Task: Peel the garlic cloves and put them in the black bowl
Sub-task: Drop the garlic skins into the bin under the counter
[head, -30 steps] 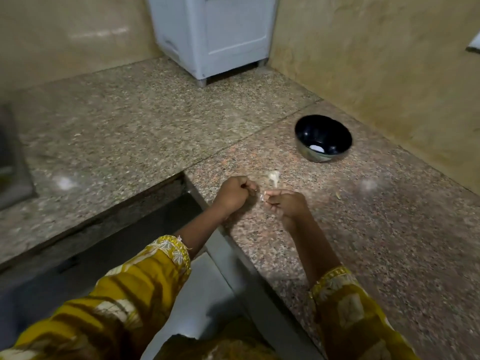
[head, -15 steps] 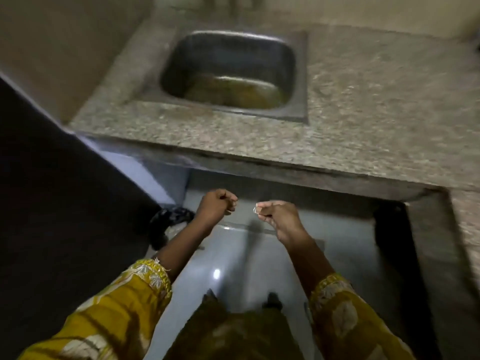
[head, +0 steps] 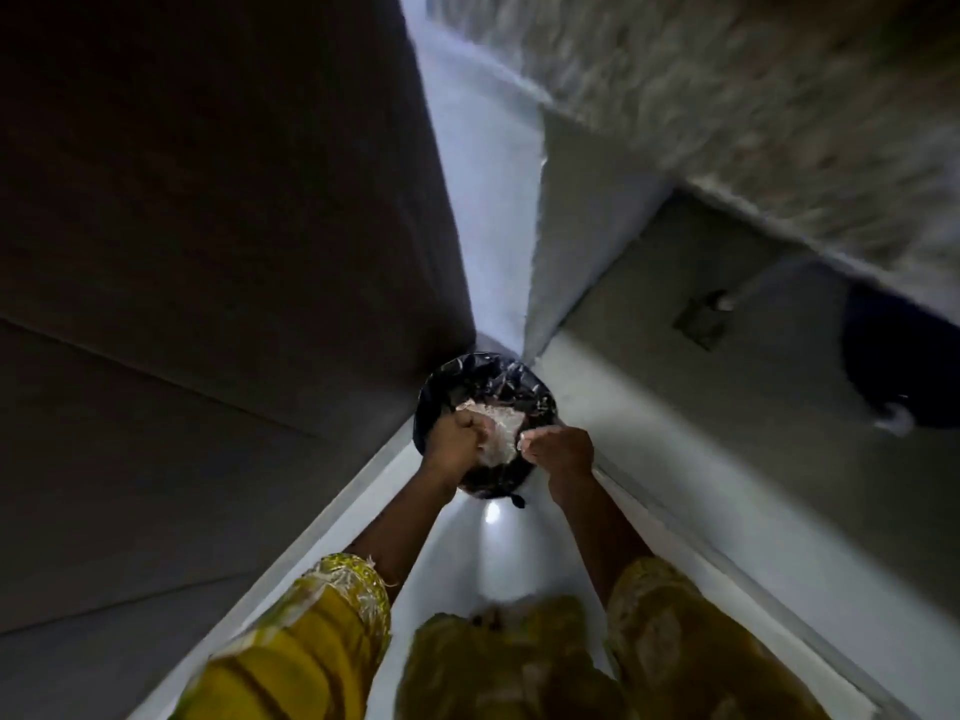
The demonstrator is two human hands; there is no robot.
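At the bottom of the view, closest to the camera, two yellow patterned sleeves (head: 322,631) reach forward over a pale, glossy floor (head: 493,553). The bare forearms lead to two hands held side by side, close but not touching.

The left hand (head: 457,436) is curled into a tight fist, knuckles up. Nothing shows in it, and the inside of the fist is hidden. The right hand (head: 563,452) is also curled, with its fingertips pinched together on a small pale piece (head: 522,441) that pokes out toward the left hand. It is too small and blurred to tell whether this is a garlic clove or a bit of its skin, and its long axis cannot be read.

Directly below and just beyond both hands stands a round bin (head: 488,374) lined with a crinkled black bag. Inside it lies a heap of whitish papery scraps (head: 501,426), probably garlic skins. The pinched piece hangs over the bin's open mouth, so anything let go here would likely fall straight in. If it is a clove, it should not be dropped here.

The black bowl is not in view, so the peeled cloves' resting place cannot be seen.

Farther back, a dark flat panel (head: 208,200) fills the left side. On the right, a speckled stone counter (head: 779,96) runs overhead, with a dark rounded object (head: 904,366) in the shadow beneath it, too unclear to identify.
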